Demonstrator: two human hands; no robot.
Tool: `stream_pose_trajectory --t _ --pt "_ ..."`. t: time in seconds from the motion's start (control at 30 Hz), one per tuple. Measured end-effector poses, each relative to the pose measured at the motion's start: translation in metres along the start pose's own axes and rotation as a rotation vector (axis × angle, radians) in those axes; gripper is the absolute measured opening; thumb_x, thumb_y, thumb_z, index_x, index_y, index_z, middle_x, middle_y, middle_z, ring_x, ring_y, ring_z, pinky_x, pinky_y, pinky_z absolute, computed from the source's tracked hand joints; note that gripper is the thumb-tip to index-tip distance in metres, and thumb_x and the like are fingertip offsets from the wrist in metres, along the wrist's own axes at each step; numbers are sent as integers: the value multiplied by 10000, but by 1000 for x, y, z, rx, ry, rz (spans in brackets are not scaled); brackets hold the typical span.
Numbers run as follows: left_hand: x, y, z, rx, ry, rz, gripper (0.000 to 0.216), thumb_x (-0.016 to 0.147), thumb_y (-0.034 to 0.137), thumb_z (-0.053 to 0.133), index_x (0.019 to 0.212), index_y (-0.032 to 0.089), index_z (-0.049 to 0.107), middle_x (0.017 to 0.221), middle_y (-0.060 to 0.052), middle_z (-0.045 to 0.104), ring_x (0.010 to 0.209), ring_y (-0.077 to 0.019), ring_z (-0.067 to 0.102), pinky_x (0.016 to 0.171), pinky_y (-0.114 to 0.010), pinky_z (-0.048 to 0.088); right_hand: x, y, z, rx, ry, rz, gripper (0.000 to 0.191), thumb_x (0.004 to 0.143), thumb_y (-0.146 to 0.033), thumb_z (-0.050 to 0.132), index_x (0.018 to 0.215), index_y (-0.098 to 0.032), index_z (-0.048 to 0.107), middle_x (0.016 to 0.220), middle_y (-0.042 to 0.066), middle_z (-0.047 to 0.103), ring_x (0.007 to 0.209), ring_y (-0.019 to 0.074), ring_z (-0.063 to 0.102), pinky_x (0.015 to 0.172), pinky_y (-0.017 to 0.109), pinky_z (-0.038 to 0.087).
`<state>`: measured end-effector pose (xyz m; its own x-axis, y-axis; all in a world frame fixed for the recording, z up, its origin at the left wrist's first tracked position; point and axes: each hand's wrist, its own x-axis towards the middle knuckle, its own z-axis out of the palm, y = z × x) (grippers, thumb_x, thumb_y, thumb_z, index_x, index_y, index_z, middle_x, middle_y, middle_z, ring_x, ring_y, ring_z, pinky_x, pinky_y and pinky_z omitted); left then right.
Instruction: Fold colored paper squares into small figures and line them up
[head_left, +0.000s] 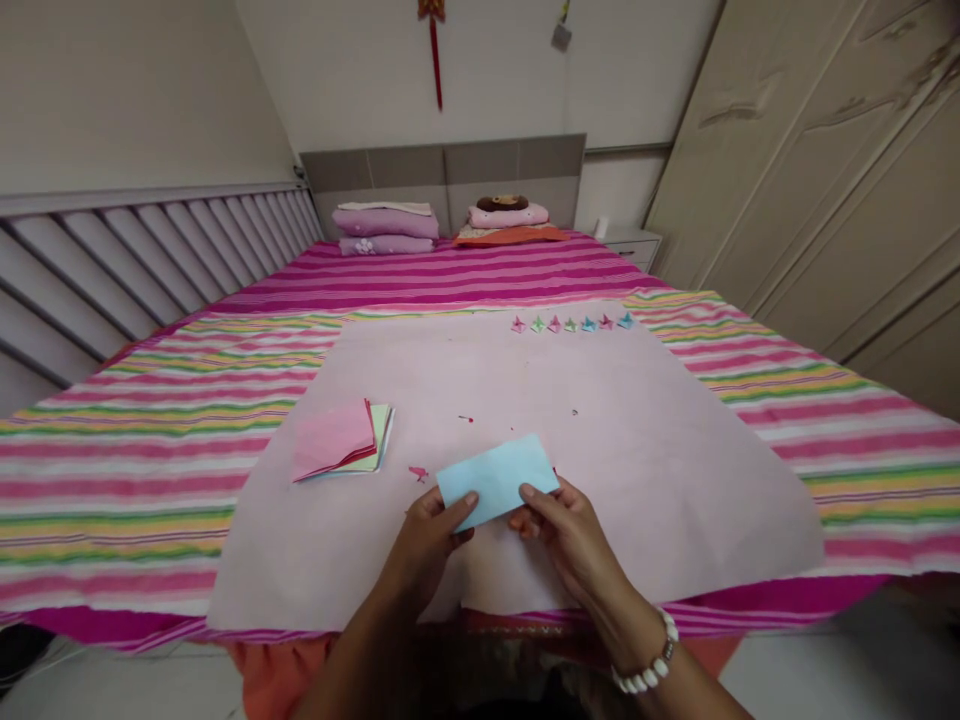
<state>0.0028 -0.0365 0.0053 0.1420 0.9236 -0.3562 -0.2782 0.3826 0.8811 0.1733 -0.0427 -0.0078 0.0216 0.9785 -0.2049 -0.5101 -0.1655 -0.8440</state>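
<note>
Between my two hands is a light blue sheet of paper (498, 480), a long rectangle tilted up at its right end. My left hand (439, 515) pinches its lower left corner, thumb on top. At the lower right edge, my right hand (562, 520) grips it with the thumb above and fingers curled beneath. The paper is held over a large pale pink sheet (645, 520) spread on the bed. A stack of coloured paper (334, 440), pink on top with red, green and blue below, lies to the left. Small red scraps (418, 473) lie near my left hand.
A row of several small folded paper pieces (571, 325) in pink, green and blue lines the sheet's far edge. Striped bedding (750, 400) surrounds the sheet. Folded purple bedding (386, 225) sits by the headboard (517, 165). A white railing (165, 250) stands left, a wardrobe (810, 180) right.
</note>
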Motion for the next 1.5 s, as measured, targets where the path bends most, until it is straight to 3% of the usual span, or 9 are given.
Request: stream_pose_trajectory --t 0.23,0.47,0.53,0.63,0.7,0.8,1.07,1.33,1.5 --pt "5 14 -5 5 -7 94 302 659 337 768 880 140 712 853 -69 717 765 -171 622 670 -245 456 5 -5 -8 -8 0 4 227 604 -289 816 649 -174 626 596 -38 575 477 85 479 467 222 374" --pt "1 3 16 -172 -55 54 251 662 340 769 802 151 682 822 -46 690 771 -158 603 700 -247 462 -4 5 7 16 -83 -7 213 683 -339 776 741 -190 635 664 -17 622 519 117 555 524 254 449" --pt "1 3 17 -173 -22 29 252 664 337 769 793 144 672 762 -29 672 713 -138 585 646 -228 448 -7 6 3 -85 -98 -94 227 776 -391 688 919 -217 656 765 12 664 593 149 595 592 291 485" --pt "3 8 11 -193 9 -9 270 645 308 789 827 146 671 741 -10 657 650 -105 557 593 -201 421 -8 1 -11 -310 -116 -317 412 860 -357 588 1265 -313 526 1230 67 597 950 219 620 812 370 494" --pt "3 11 5 -165 -19 -35 254 656 300 783 830 145 679 747 -11 655 639 -95 548 591 -193 415 -7 -5 -19 -507 -187 -482 479 828 -279 623 1290 -348 517 1451 43 392 1204 261 486 949 408 431" --pt "3 12 2 -78 -103 -53 247 696 320 751 859 144 694 786 -31 665 678 -105 558 613 -196 417 -6 -12 -23 -722 -289 -641 404 779 -199 657 1154 -348 639 1525 4 248 1302 293 377 1016 449 368" --pt "0 7 8 190 -69 65 322 685 429 735 743 114 699 646 -31 652 632 -128 550 630 -242 425 2 -11 -13 -523 -281 -471 43 720 -250 740 756 -233 726 1248 95 580 1048 261 574 891 407 443" --pt "-6 11 13 249 -137 220 224 663 357 746 724 144 709 686 -29 700 721 -181 622 734 -300 476 3 -1 -4 -232 -181 -236 178 685 -266 779 590 -182 653 880 31 649 785 165 570 699 274 442" --pt "-6 6 14 230 -131 261 184 689 298 730 787 142 712 758 -42 723 784 -201 637 761 -320 478 0 0 1 -100 -139 -129 183 628 -248 820 665 -185 653 701 -11 631 628 115 549 606 234 427"
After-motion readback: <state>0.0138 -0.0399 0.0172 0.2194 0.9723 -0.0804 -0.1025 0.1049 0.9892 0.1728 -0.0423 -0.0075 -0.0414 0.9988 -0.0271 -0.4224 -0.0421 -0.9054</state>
